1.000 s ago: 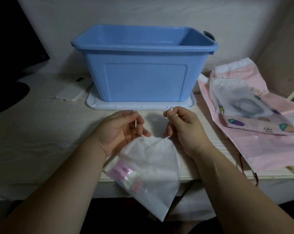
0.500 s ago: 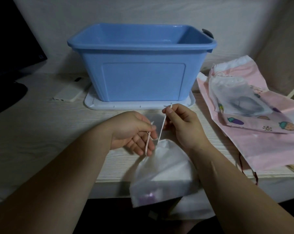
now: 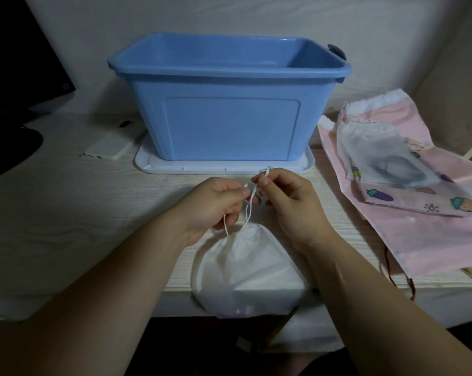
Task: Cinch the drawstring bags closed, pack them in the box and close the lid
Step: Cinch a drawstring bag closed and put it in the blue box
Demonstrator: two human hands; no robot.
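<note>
A white drawstring bag (image 3: 245, 270) lies at the desk's front edge, its mouth gathered and its bottom hanging over the edge. My left hand (image 3: 216, 204) pinches one white cord just above the bag's mouth. My right hand (image 3: 289, 202) pinches the other cord a little higher, and both cords run down to the bag. Behind the hands an open blue box (image 3: 229, 104) stands on its white lid (image 3: 309, 162). At the right a sheer white bag (image 3: 378, 156) lies on a fruit-print bag (image 3: 419, 203) and a large pink bag (image 3: 441, 234).
A white phone (image 3: 112, 143) lies left of the lid. A dark monitor (image 3: 18, 63) stands at the far left with its base on the desk. Red cords (image 3: 397, 278) dangle over the desk's front edge at the right. A wall closes the back.
The bag's mouth has been drawn tight. The bag shifted from hanging off the edge to lying more on the desk. My hands moved closer together over the bag.
</note>
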